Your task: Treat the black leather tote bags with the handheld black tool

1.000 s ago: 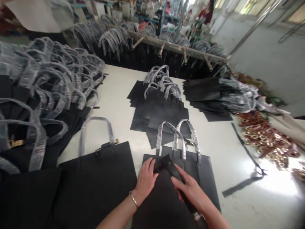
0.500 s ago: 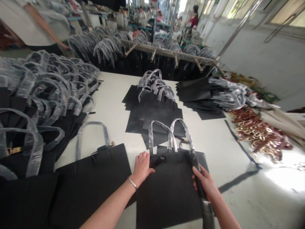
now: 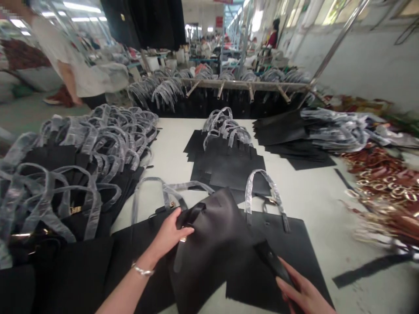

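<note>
My left hand (image 3: 170,233) is closed on the edge of a black bag panel (image 3: 212,240) near a dark strap. The panel is lifted, bent and tilted, its wrapped handle out behind it. In my right hand (image 3: 299,285) is a black strap (image 3: 273,257), gripped with the fingers around it, its end over the bag pieces. Beneath lies another black panel (image 3: 304,244) with a plastic-wrapped handle (image 3: 250,187) standing up at its top edge. A further dark panel (image 3: 131,253) lies to the left, partly behind my left arm.
Wrapped handles and black panels (image 3: 108,135) crowd the table's left. More panels (image 3: 229,161) lie mid-table and at the back right (image 3: 281,131). Brown straps with gold rings (image 3: 389,183) are at the right. A rack (image 3: 235,83) stands behind; a person (image 3: 65,65) is at the left.
My left hand has moved left, lifting and bending the upper panel away from the one beneath. My right hand has moved lower right with the strap. The view has shifted left.
</note>
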Motion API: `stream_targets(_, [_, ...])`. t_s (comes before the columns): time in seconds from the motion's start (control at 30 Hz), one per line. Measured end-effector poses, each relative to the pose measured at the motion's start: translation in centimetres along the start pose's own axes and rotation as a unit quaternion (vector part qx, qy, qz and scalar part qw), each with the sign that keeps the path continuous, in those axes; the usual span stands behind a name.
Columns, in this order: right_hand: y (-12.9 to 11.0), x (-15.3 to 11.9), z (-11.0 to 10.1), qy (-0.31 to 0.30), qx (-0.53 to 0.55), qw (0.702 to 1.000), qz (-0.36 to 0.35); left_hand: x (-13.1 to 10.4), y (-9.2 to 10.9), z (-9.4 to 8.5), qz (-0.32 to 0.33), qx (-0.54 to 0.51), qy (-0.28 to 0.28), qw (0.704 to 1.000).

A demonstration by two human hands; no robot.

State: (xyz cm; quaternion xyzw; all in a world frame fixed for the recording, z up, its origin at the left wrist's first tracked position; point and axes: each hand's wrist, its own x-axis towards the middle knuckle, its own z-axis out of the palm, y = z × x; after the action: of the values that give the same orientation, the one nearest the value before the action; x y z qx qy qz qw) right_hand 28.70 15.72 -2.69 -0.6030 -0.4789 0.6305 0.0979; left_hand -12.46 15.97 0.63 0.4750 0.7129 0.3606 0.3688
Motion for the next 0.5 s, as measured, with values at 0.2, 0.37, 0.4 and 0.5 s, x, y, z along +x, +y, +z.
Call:
stream_targets(0.2, [1.0, 0.9, 1.3, 0.015, -0.012, 1.0, 0.0, -1.2, -3.3, -11.2, -0.082, 0.06, -0.011, 0.995])
stream_targets(0.37, [1.7, 1.5, 2.2, 0.02, -0.028, 0.999, 0.02, -0.7, -6.1, -16.4, -0.127, 0.41, 0.154, 0.89])
stream_targets(0.4, [1.7, 1.6, 2.3, 0.019, -0.03, 0.999, 0.022, -0.4, -6.3, -16.0, -0.119, 0.463, 0.202, 0.855])
stream_targets(0.5, [1.2, 1.7, 2.4, 0.017, -0.027, 0.999, 0.018, 1.1, -6.5, -10.9, -0.032, 0.469, 0.236, 0.85])
